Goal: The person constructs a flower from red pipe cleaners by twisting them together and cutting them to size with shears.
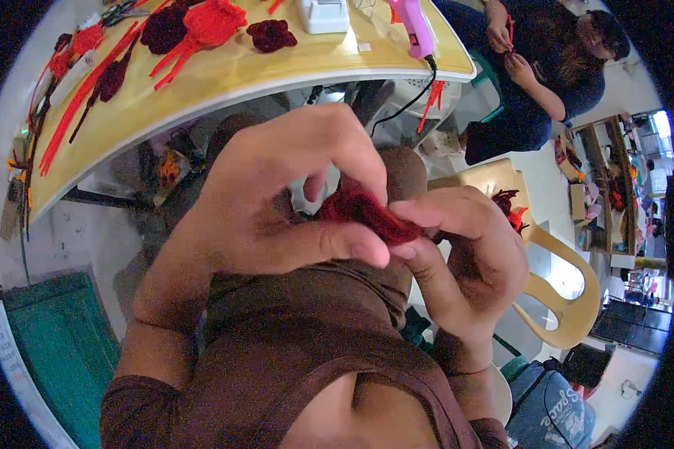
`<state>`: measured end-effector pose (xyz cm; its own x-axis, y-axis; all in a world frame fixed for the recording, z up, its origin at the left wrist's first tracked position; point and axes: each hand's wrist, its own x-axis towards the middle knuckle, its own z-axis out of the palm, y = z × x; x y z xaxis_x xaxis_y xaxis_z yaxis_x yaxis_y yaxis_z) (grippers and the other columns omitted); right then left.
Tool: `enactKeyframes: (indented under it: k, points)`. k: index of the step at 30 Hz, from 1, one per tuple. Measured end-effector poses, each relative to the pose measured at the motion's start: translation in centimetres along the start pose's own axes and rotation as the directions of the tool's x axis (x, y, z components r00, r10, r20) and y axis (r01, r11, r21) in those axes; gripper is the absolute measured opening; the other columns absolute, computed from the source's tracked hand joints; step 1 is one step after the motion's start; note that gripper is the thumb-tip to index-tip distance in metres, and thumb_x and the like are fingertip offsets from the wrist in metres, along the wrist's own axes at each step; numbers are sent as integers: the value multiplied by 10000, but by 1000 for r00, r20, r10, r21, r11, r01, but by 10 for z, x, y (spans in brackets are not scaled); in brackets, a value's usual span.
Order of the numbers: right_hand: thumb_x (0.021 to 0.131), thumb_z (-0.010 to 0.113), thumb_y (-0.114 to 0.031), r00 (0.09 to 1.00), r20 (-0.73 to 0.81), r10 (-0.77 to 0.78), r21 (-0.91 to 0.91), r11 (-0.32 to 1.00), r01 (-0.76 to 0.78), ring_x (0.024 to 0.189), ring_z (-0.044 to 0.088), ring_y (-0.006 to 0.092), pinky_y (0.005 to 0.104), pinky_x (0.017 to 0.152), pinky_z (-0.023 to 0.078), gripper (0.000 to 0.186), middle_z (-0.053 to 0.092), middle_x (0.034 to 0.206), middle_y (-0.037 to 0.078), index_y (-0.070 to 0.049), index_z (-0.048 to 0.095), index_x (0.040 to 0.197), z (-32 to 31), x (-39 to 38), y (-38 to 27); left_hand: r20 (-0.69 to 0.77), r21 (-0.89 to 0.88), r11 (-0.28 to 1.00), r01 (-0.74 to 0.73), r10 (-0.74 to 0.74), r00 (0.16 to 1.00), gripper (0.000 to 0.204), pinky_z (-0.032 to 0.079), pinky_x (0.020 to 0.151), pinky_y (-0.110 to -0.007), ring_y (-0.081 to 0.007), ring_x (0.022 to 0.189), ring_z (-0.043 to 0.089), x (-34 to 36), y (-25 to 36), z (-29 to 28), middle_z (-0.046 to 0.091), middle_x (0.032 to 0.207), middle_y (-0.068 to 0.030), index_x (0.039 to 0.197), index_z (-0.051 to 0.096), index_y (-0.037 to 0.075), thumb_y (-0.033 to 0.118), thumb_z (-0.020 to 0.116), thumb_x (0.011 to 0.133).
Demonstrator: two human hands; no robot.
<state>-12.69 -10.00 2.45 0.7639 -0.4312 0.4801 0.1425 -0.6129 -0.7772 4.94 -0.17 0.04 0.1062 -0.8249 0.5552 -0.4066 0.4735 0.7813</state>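
- At the centre of the view, the left hand [277, 202] and the right hand [464, 254] meet over the person's brown shirt, both closed on one dark red chenille flower piece [363, 213].
- The left hand's fingers are pressed together: the thumb [329, 243] lies under the fuzzy piece and the curled forefinger bears on it from above.
- The right hand's fingers pinch the piece's end at 3 o'clock, the fingertips just touching the left thumb tip.
- At 11 o'clock, a yellow wooden counter [225, 75] bends along the upper rim.
- On it lie a bright red chenille flower [213, 22], a dark maroon one [271, 34] beside it, and long red stems [82, 97] toward 10 o'clock.
- At 12 o'clock, a pink glue gun [414, 26] rests at the counter's edge, its black cord hanging down.
- At 1 o'clock, another person in dark clothes [547, 67] sits working with both hands.
- At 4 o'clock stands a cream plastic chair [569, 284].
- At 8 o'clock lies a green mat [60, 344].
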Motion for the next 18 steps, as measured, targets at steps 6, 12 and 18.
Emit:
enactKeyframes:
  k: [6, 12, 18]
  points:
    - [729, 739, -58, 997, -14, -77, -75, 994, 75, 792, 603, 200, 291, 737, 469, 236, 670, 911, 111, 27, 668, 937, 2, -1, -2, 24, 272, 946, -174, 174, 984, 417, 445, 549, -332, -248, 617, 572, 3, 8, -6, 593, 730, -110, 776, 599, 38, 416, 762, 716]
    - [747, 723, -55, 997, -73, -10, -124, 992, 1, 800, 586, 195, 287, 731, 461, 219, 654, 904, 111, 30, 670, 942, 7, -2, -5, 110, 418, 885, -203, 173, 979, 267, 469, 581, -352, -314, 646, 588, 2, 18, -6, 614, 773, -139, 811, 628, 5, 223, 728, 694]
    - [798, 687, -62, 985, -34, -171, -155, 974, 164, 776, 559, 188, 266, 669, 448, 223, 605, 916, 112, 14, 673, 1007, -1, -5, 8, 130, 243, 946, 216, -252, 959, 178, 483, 603, -346, -309, 659, 625, 1, 31, -5, 635, 754, -151, 798, 634, -22, 117, 693, 702]
